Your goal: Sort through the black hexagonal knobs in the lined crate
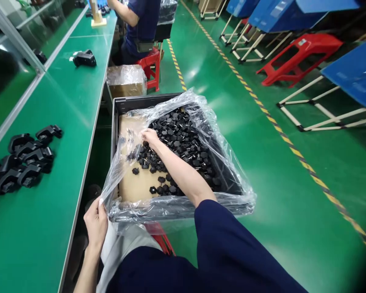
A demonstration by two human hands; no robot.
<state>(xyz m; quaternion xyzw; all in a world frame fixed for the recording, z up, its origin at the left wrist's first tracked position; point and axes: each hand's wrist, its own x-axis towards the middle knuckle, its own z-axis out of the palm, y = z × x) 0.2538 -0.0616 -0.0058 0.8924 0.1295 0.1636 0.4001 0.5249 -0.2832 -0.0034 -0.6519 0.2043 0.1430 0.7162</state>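
Beside a long green counter (49,195), a dark plastic crate (122,103) lined with a clear plastic bag (219,158) holds small black hexagonal parts (183,138). The left hand (96,224) pinches the bag's near edge, holding it open, while the right hand (151,137) reaches inside, fingers curled onto the parts.

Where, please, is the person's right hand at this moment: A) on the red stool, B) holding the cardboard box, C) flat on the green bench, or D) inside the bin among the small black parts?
D: the right hand reaches into the plastic-lined bin, resting on the small black parts.
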